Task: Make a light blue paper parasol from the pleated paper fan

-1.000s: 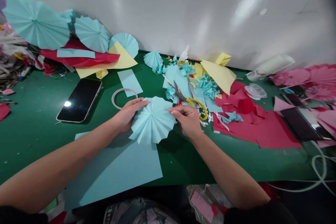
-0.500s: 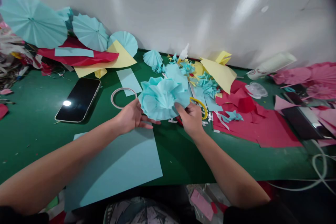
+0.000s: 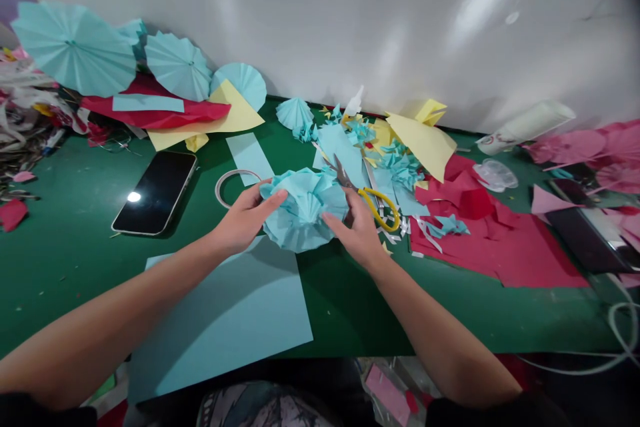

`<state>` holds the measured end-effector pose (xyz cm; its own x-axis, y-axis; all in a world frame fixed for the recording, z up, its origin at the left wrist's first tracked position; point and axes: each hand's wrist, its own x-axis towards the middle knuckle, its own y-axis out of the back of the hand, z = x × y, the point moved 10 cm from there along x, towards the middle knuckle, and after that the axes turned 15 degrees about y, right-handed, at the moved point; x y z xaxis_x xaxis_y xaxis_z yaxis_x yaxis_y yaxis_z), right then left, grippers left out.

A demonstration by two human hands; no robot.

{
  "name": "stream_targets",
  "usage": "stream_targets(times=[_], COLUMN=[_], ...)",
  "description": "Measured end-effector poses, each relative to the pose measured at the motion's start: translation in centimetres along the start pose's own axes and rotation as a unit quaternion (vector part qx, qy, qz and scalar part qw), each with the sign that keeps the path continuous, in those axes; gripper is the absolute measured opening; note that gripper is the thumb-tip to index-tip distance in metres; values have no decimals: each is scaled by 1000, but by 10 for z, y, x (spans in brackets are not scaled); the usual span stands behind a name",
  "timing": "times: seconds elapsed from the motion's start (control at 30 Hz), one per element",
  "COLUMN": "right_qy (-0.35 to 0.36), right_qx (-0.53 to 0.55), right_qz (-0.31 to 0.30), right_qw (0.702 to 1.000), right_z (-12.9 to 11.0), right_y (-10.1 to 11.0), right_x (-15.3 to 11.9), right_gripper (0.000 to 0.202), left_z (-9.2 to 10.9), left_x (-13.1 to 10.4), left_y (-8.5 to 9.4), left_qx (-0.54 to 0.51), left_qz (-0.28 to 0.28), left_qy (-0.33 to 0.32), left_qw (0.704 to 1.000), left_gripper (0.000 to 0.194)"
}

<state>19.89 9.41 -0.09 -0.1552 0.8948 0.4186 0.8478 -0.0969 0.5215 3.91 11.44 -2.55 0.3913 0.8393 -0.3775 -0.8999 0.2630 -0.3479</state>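
Observation:
Between my hands is a light blue pleated paper flower (image 3: 306,207), held above the green table. My left hand (image 3: 249,213) grips its left edge, the thumb lying on top and the other fingers hidden beneath. On the opposite edge, my right hand (image 3: 359,225) has its thumb pressed on the near folds and its fingers behind. Just past my right hand lie yellow-handled scissors (image 3: 383,210) with their blades pointing away. A roll of thin tape (image 3: 220,192) is beside my left hand. Under my left forearm rests a large light blue sheet (image 3: 230,327).
A phone (image 3: 156,193) lies left on the green table (image 3: 360,320). Pleated blue paper rounds (image 3: 75,50) stand against the wall behind. Blue scraps (image 3: 400,163), a yellow sheet (image 3: 425,143) and red paper (image 3: 500,250) cover the right side. A glue bottle (image 3: 354,103) stands at the back.
The flower has come down slightly and tilted, showing more of its pleated underside layer. My left fingers, spread before, have closed on its edge with the thumb on top. The scissors show more fully.

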Motion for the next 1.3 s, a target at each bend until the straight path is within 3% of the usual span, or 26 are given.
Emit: stream_targets(times=[0.1, 0.3, 0.53, 0.7, 0.83, 0.97, 1.03, 1.17, 1.3], right_qy=[77, 279, 290, 278, 327, 349, 355, 370, 374], right_qx=[6, -89, -128, -159, -197, -231, -251, -308, -335], right_qz=[25, 0, 17, 11, 62, 86, 84, 91, 114], right_qw=[997, 956, 948, 947, 922, 904, 897, 872, 857], right_z=[-18, -80, -106, -118, -141, -156, -159, -165, -167], right_y=[8, 6, 7, 16, 34, 43, 44, 46, 50], right_x=[4, 9, 26, 40, 46, 51, 53, 50, 47], right_gripper=[47, 32, 7, 14, 14, 18, 21, 15, 13], left_z=[0, 25, 44, 75, 105, 126, 134, 144, 146], left_x=[-1, -17, -33, -44, -56, -62, -66, -79, -88], left_y=[-4, -7, -18, -26, -39, -45, -53, -73, -73], left_qx=[87, 288, 272, 272, 320, 311, 342, 431, 456], left_qz=[-5, 63, 72, 107, 135, 156, 163, 168, 208], left_qy=[8, -73, -105, -163, -228, -257, -290, -378, -407], left_qw=[996, 953, 954, 942, 910, 902, 879, 802, 764], left_gripper=[15, 14, 13, 15, 14, 12, 12, 18, 14])
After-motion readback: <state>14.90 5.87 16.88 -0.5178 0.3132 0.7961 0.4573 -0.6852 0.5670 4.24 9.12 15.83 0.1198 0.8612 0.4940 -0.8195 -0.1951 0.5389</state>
